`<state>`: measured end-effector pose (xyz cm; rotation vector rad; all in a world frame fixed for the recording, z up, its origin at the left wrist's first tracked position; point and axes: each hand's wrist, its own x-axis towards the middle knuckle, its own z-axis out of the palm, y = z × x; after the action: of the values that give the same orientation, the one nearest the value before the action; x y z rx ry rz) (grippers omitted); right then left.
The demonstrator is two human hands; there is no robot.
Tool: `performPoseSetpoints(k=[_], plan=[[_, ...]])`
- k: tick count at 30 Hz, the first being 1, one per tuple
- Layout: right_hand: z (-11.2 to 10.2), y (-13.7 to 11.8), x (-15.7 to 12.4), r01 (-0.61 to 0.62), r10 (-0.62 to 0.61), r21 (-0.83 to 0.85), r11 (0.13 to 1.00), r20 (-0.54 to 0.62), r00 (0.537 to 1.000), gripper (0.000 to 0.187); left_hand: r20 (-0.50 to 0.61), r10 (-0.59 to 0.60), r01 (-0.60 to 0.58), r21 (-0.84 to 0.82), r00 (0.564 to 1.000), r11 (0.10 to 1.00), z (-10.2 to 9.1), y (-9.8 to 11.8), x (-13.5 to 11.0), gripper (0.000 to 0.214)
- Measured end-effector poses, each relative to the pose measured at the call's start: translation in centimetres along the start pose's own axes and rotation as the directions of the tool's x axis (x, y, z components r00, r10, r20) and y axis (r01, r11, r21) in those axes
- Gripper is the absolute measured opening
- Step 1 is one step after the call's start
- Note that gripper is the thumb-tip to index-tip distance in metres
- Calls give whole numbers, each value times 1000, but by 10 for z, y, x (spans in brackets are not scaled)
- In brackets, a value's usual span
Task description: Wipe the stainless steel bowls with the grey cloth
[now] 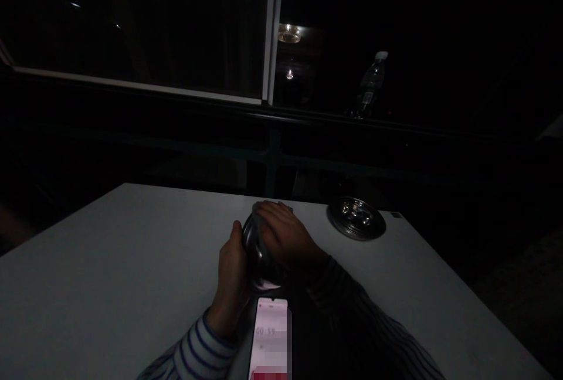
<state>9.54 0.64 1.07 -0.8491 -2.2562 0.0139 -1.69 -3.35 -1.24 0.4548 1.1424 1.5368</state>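
Note:
A shiny metal bowl (pixel 254 251) is held tilted over the table, just beyond a lit phone. My left hand (pixel 233 268) grips its left side, with the thumb up along the rim. Across the bowl's upper right lies my right hand (pixel 284 236), pressing what looks like a thin grey cloth (pixel 258 213) against the metal. Most of that cloth is hidden beneath the fingers, and the dim light blurs its outline. The phone (pixel 270 333) shows a timer at 00:59, and its screen is reflected in the bowl's lower edge.
A stack of metal dishes (pixel 356 219) sits at the far right of the white table (pixel 132 263). Beyond the table, a plastic bottle (pixel 372 84) with a white cap stands by the dark window (pixel 268 34). At the far left edge, a blurred hand or arm (pixel 13 227) shows.

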Motion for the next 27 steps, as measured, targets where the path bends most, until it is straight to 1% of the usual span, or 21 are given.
performPoseSetpoints(k=[3, 7, 10, 13, 18, 21, 23, 25, 27], plan=[[-5, 12, 1, -115, 116, 79, 990, -5, 993, 36, 42, 14, -14, 7, 999, 1000, 0, 0, -2, 33], [-10, 24, -3, -223, 227, 182, 958, 3, 974, 37, 83, -61, 66, -65, 995, 996, 1, 3, -4, 30], [-14, 31, -8, -304, 304, 288, 908, 47, 951, 38, 101, -113, 123, -101, 988, 987, 1, 7, -5, 27], [-16, 39, -14, -376, 375, 399, 836, 82, 923, 37, 120, -160, 175, -130, 980, 976, 2, 12, -6, 26], [-18, 49, -26, -383, 414, 543, 748, 70, 908, 36, 160, -214, 242, -181, 964, 953, 3, 16, -5, 27], [-20, 48, -34, -378, 443, 626, 682, 57, 895, 38, 181, -237, 274, -216, 955, 937, 1, 16, -2, 24], [-20, 45, -41, -359, 462, 665, 654, 24, 887, 40, 159, -261, 295, -250, 952, 922, -1, 15, 1, 19], [-18, 41, -49, -323, 462, 676, 663, -29, 887, 43, 121, -280, 303, -291, 952, 907, -1, 14, 3, 18], [-12, 39, -59, -285, 438, 647, 707, -85, 895, 46, 126, -264, 292, -323, 956, 900, 0, 12, 4, 18]])
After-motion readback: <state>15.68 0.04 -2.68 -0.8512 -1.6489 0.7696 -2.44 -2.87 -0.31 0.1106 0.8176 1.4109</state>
